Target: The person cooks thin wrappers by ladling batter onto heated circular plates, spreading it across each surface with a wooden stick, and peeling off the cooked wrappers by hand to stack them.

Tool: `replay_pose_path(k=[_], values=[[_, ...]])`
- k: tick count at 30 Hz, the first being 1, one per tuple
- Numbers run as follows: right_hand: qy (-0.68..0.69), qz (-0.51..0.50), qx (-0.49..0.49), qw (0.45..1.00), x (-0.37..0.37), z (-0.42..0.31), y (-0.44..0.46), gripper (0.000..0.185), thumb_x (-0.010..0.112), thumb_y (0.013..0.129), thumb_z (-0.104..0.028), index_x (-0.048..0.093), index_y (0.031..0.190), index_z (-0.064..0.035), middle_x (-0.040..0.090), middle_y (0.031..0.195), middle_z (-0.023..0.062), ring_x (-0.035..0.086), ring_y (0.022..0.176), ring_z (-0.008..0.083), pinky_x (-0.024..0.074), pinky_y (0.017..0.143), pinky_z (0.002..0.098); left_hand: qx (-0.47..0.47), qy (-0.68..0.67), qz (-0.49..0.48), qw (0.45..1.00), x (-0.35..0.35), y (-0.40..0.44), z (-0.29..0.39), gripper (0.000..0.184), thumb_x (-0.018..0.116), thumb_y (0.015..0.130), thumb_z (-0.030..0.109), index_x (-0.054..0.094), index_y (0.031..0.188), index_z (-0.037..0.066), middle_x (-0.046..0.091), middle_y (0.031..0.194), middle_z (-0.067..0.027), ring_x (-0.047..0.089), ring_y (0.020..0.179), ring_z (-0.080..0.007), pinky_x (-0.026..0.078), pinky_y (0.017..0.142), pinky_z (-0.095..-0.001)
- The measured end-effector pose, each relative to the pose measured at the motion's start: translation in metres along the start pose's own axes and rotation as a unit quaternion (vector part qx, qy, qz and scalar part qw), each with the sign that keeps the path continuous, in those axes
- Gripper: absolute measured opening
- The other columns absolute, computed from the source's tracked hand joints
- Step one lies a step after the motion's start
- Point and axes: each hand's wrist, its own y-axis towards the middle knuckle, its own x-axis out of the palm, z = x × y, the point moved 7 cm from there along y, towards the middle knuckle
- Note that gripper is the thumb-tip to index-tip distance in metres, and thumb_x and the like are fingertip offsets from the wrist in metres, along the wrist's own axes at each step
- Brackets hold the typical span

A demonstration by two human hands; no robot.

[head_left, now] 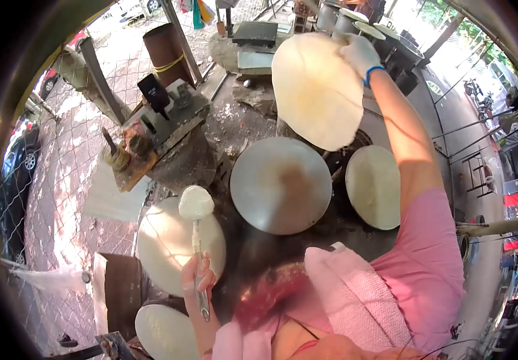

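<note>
My left hand is closed around the handle of a ladle, whose bowl is coated with pale batter. The ladle hangs over the edge of a round griddle covered by a pale sheet. My right hand, in a whitish glove, is stretched out ahead and grips the upper right edge of a large, thin round flatbread. That flatbread hangs above and beyond the middle griddle, which is bare with a brownish patch. To the right, another griddle carries a pale layer.
A further pale round lies at the lower left. Beyond the griddles stand a wooden block with a phone, and a rusty drum. Several big pots are at the back. Wire fencing runs along the left.
</note>
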Motion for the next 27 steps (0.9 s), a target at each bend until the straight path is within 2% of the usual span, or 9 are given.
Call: replay_pose_path(k=[4,6,8,12,14,18,24,26,27], values=[[0.311,0.068,0.132,0.939,0.009,0.132,0.018,0.031,0.068,0.076,-0.007,0.065,0.105,0.0041,0.065,0.081,0.0073,0.061,0.064,0.014,0.0506,0.057,0.0297,0.034,0.012,-0.018,0.999,0.045,0.017,-0.023,0.034,0.044,0.103,0.024,0.054,0.109,-0.008,0.043,0.064,0.0034,0.033,0.034,-0.0051,0.026,0.037,-0.0203],[0.269,0.131,0.245,0.922,0.038,0.206,0.006,0.019,0.07,0.076,-0.009,0.067,0.092,0.0001,0.063,0.074,0.0058,0.06,0.06,0.0145,0.0491,0.049,0.0325,0.053,0.005,-0.014,0.998,0.071,0.023,-0.04,0.034,0.043,0.103,0.024,0.054,0.108,-0.008,0.041,0.063,0.004,0.032,0.034,-0.0044,0.025,0.037,-0.0199],[0.39,0.139,0.253,0.875,0.087,0.274,-0.011,0.019,0.072,0.074,-0.012,0.071,0.092,-0.0039,0.063,0.068,0.0043,0.058,0.052,0.0173,0.0461,0.045,0.0359,0.039,-0.089,-0.038,0.995,0.101,0.029,-0.06,0.033,0.038,0.104,0.019,0.05,0.11,-0.011,0.039,0.065,0.0026,0.031,0.033,-0.0047,0.024,0.035,-0.0189],[0.415,0.169,0.33,0.831,0.154,0.347,-0.064,0.023,0.067,0.078,-0.011,0.07,0.099,-0.0033,0.064,0.071,0.0056,0.06,0.058,0.0168,0.0469,0.049,0.0344,0.054,-0.146,-0.027,0.987,0.147,0.037,-0.093,0.034,0.034,0.105,0.016,0.046,0.111,-0.014,0.041,0.066,-0.0009,0.033,0.032,-0.0071,0.024,0.03,-0.0212],[0.345,0.175,0.339,0.858,0.226,0.44,-0.078,0.027,0.067,0.081,-0.008,0.067,0.106,-0.0018,0.067,0.079,0.0066,0.062,0.066,0.0172,0.0498,0.058,0.0325,0.062,-0.143,-0.017,0.988,0.17,0.039,-0.107,0.034,0.034,0.105,0.017,0.046,0.111,-0.014,0.042,0.066,-0.001,0.034,0.032,-0.0072,0.024,0.03,-0.021],[0.336,0.169,0.369,0.85,0.223,0.437,-0.094,0.035,0.074,0.082,-0.01,0.063,0.114,0.0004,0.069,0.092,0.0079,0.062,0.076,0.0159,0.0502,0.071,0.03,0.05,-0.119,-0.015,0.992,0.202,0.048,-0.129,0.036,0.037,0.105,0.021,0.047,0.111,-0.014,0.044,0.066,-0.0014,0.034,0.032,-0.0072,0.023,0.03,-0.0207],[0.051,0.048,0.301,0.951,0.19,0.418,-0.076,0.043,0.064,0.084,-0.027,0.061,0.124,-0.0116,0.068,0.1,0.0233,0.064,0.089,0.0412,0.0507,0.081,0.0479,0.015,-0.061,-0.035,0.997,0.23,0.08,-0.159,0.031,0.043,0.103,0.024,0.052,0.104,-0.007,0.047,0.066,-0.0044,0.037,0.031,-0.0115,0.027,0.03,-0.0248],[-0.008,0.191,0.192,0.963,0.16,0.39,-0.09,0.042,0.063,0.088,-0.028,0.059,0.126,-0.0097,0.067,0.094,0.0222,0.061,0.087,0.0432,0.05,0.08,0.05,0.018,0.01,-0.068,0.997,0.223,0.105,-0.17,0.029,0.048,0.102,0.025,0.051,0.092,-0.002,0.047,0.065,-0.0047,0.035,0.031,-0.0123,0.026,0.029,-0.0247],[0.011,0.169,0.194,0.966,0.137,0.364,-0.103,0.04,0.061,0.091,-0.026,0.058,0.127,-0.0095,0.066,0.097,0.023,0.062,0.088,0.0416,0.0509,0.079,0.0476,0.005,0.048,-0.021,0.999,0.224,0.112,-0.178,0.031,0.05,0.101,0.027,0.053,0.095,-0.003,0.046,0.064,-0.0032,0.035,0.033,-0.0122,0.025,0.031,-0.0229]])
